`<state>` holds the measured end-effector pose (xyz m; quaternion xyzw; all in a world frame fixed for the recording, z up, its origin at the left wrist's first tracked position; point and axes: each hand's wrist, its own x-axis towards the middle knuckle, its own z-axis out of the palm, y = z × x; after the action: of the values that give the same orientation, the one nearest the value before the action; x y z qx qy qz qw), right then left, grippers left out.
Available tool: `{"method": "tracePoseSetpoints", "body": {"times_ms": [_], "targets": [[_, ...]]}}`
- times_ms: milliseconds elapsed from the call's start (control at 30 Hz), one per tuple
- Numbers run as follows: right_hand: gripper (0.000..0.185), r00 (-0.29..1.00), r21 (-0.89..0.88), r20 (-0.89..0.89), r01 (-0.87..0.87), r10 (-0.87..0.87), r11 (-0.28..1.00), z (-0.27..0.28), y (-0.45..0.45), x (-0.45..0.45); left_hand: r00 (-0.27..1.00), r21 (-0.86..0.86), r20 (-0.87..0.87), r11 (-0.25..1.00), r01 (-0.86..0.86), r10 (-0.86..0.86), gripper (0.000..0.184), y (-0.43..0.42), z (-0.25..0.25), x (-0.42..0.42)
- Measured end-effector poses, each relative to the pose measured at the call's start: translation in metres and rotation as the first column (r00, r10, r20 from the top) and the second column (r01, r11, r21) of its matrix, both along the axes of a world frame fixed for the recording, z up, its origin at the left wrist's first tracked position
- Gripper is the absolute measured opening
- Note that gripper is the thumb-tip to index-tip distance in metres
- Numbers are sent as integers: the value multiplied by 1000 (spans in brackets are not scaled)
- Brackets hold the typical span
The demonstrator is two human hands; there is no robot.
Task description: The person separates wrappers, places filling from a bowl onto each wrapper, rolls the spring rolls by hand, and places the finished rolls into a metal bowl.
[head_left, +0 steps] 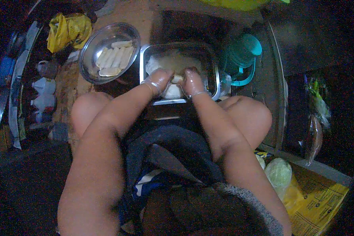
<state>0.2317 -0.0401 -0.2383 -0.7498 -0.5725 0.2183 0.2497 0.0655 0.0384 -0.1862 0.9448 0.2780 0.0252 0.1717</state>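
My left hand and my right hand, both in clear plastic gloves, hold a small pale spring roll by its two ends. They are above a rectangular metal tray between my knees. Inside the tray, a white piece lies below the roll, and more white material shows at the left; what it is exactly I cannot tell. To the left of the tray, a round metal bowl contains several pale spring rolls, mostly side by side.
A teal container with a handle stands right of the tray. A yellow plastic bag lies at the upper left, near white jugs. At the lower right are a pale green cabbage and a yellow printed sheet.
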Motion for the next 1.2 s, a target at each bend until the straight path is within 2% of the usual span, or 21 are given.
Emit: {"method": "tracePoseSetpoints", "body": {"times_ms": [33,100,167,200,233,333,433,500,533,633,733,833,900,967,1033,1100,1133,1200], "targets": [[26,1000,-17,27,7,-7,1000,-7,1,-1,1000,-40,-10,999,-14,14,20,1,2,-1],[28,940,-89,-314,108,-131,990,-16,1,-5,999,-110,-41,993,-33,29,23,7,-3,-2],[32,963,-87,-261,51,-72,995,-18,3,-7,996,-189,-67,979,-74,62,25,15,-7,-1],[35,998,-58,-36,-56,54,997,-15,3,-5,993,-233,-79,967,-105,89,26,19,-5,0],[37,966,-54,193,-166,174,985,-12,4,-5,989,-275,-91,952,-135,114,27,23,-4,0],[34,988,-145,-139,40,-60,989,12,7,-12,993,-191,-57,976,-109,100,23,34,-24,-6],[26,941,11,-299,173,-161,985,10,7,-16,995,-48,-35,994,-97,95,25,38,-34,-7],[22,1000,18,-15,17,-17,1000,10,6,-11,985,-87,-80,983,-159,152,25,36,-32,-4],[20,990,4,128,-60,59,998,10,6,-9,978,-105,-104,976,-191,180,25,34,-28,-3],[21,981,11,179,-74,71,997,10,5,-4,993,-205,19,972,-114,121,23,27,-17,-2],[21,972,-10,204,-118,118,993,10,6,0,1000,-59,-10,998,-20,20,17,16,-10,-1],[25,984,-83,130,-108,118,991,2,11,5,993,34,-105,998,-44,47,25,16,-20,4],[24,986,-9,92,-140,140,990,-3,11,6,996,-12,-87,999,-35,34,21,22,-29,6],[25,993,6,-80,-86,86,996,-5,11,5,997,-54,-67,997,-50,47,20,28,-38,6],[27,926,-70,-371,39,-63,997,13,13,-3,995,-94,-48,992,-90,86,22,32,-44,6],[31,991,-71,-77,-115,110,991,14,12,1,993,-128,-91,988,-83,72,23,34,-45,9],[33,978,-89,73,-190,197,978,15,12,2,992,-145,-112,986,-80,64,23,34,-43,10],[30,966,-181,140,-190,216,965,30,10,3,994,-245,-96,967,-74,51,27,36,-38,10]]}}
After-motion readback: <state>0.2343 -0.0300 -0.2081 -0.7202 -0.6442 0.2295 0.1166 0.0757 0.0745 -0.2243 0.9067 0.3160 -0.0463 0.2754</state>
